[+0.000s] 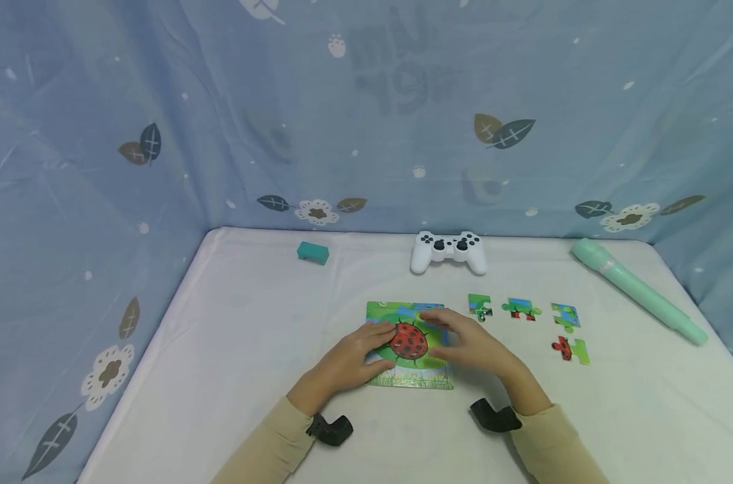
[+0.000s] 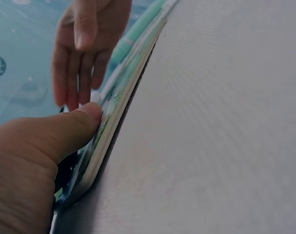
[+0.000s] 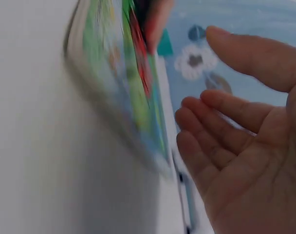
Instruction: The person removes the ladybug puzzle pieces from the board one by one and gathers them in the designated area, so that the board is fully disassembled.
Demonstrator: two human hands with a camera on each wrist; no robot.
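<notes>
A ladybug jigsaw puzzle (image 1: 417, 378) lies flat on the white table, a red spotted ladybug at its middle. My left hand (image 1: 357, 356) rests on the puzzle's left side with fingers laid over its top; the thumb (image 2: 82, 124) touches near the edge in the left wrist view. Over the right part of the puzzle hovers my right hand (image 1: 471, 344), fingers spread and palm bare. In the right wrist view its fingertips (image 3: 189, 139) are apart from the board. Several loose jigsaw pieces (image 1: 521, 308) lie to the right of the puzzle.
Behind the puzzle is a white game controller (image 1: 448, 250). A small teal block (image 1: 313, 253) sits at the back left. Along the right side lies a mint-green stick-shaped object (image 1: 641, 289). A blue patterned cloth (image 1: 366, 121) hangs behind and beside the white table (image 1: 251, 336).
</notes>
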